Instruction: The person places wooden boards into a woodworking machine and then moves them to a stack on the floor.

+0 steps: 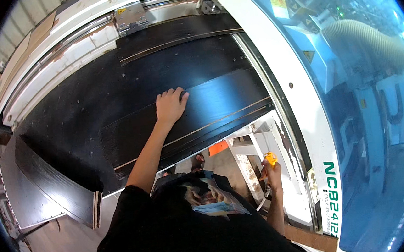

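Note:
My left hand [171, 107] reaches across a long black board [219, 98] and its bent fingers hook over the far edge, the thumb set apart. The fingertips are hidden. This board lies on top of other dark boards at the near side of a large black worktable [84, 95]. Off to the right, below the table's near edge, my right hand [272, 172] is closed around a small yellow tool [271, 159]. Its exact kind is hard to make out.
Another black board [179, 29] lies along the far side. Stacked dark panels [55, 182] stand at the left. A white machine frame [299, 79] with a blue see-through cover [365, 126] borders the right. An orange piece [218, 147] hangs below the near edge.

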